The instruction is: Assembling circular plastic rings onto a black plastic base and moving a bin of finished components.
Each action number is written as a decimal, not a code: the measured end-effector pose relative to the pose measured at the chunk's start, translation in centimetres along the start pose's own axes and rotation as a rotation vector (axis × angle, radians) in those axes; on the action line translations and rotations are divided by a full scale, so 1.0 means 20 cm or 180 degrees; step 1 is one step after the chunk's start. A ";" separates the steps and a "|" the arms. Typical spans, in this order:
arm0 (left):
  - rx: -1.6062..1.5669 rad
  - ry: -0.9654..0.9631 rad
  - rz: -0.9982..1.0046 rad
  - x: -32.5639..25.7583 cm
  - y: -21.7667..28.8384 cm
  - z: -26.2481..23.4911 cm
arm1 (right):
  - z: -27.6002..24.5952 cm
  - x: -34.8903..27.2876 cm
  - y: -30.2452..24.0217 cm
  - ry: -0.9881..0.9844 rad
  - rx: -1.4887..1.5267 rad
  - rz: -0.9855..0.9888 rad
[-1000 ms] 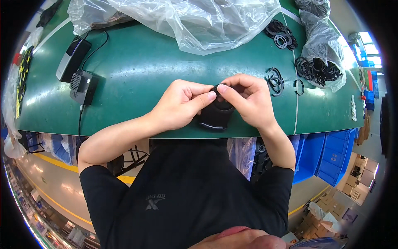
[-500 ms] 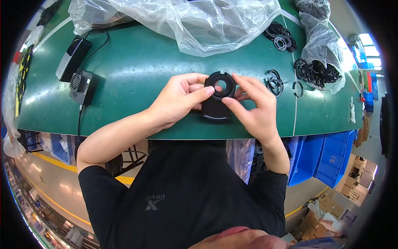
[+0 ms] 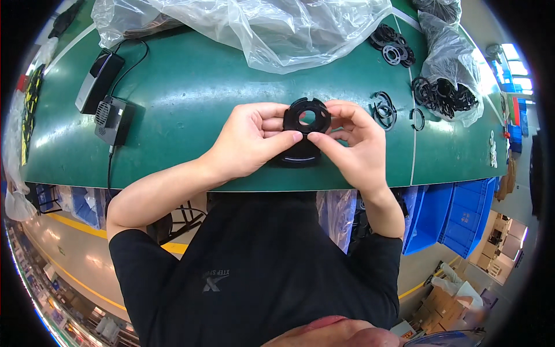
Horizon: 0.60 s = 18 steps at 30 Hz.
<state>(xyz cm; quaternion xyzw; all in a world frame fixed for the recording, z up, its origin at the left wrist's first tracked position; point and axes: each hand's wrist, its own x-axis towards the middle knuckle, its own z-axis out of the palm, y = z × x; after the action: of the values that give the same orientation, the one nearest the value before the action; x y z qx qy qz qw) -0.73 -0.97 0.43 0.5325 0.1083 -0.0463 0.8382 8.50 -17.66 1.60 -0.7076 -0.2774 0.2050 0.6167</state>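
Observation:
Between my two hands is a black part with a round ring-shaped head [image 3: 307, 104] and a wider lower piece that ends in a shiny curved edge. Green table shows through the ring's hole. My left hand [image 3: 251, 139] pinches the ring's left side, its thumb on the near rim. On the right side, my right hand [image 3: 354, 141] grips the same part, with the thumb at the near rim and fingers around the far edge. Both thumb tips almost meet below the hole. Fingers partly cover the part's sides.
To the right lie loose black rings [image 3: 384, 111], a single thin ring [image 3: 417, 119] and a pile of black rings [image 3: 392, 46]. A clear bag [image 3: 451, 63] spills more black rings. Plastic sheeting [image 3: 283, 34] covers the far edge. Black boxes with cables [image 3: 113, 120] stand left.
The ring part has tilted in my hands. My left thumb has slid down from the hole's edge to the near rim, and my right fingers have shifted along the far edge.

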 end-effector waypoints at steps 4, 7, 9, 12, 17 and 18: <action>0.0006 -0.0041 0.0048 -0.01 0.00 0.00 | -0.02 0.00 0.02 -0.0086 0.0091 0.0121; -0.0009 -0.0135 0.0072 0.00 0.00 0.00 | -0.03 -0.01 0.00 -0.0031 0.0176 0.0058; -0.0015 -0.0142 0.0119 -0.01 0.00 0.00 | -0.03 -0.02 0.00 -0.0046 0.0471 0.0155; 0.0002 -0.0173 0.0232 -0.01 0.00 0.00 | -0.04 -0.02 0.00 0.0005 0.0596 0.0164; 0.0044 -0.0131 0.0324 -0.01 -0.02 0.00 | -0.05 -0.02 0.01 0.0029 0.0351 -0.0101; 0.0038 -0.0151 0.0310 -0.01 -0.02 0.00 | -0.05 -0.03 0.02 -0.0035 0.0144 -0.0293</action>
<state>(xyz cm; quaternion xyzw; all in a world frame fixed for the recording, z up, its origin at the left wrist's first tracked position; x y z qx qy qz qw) -0.91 -1.20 0.07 0.5410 0.0620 -0.0186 0.8386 8.86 -18.83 1.34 -0.6789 -0.3083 0.1865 0.6398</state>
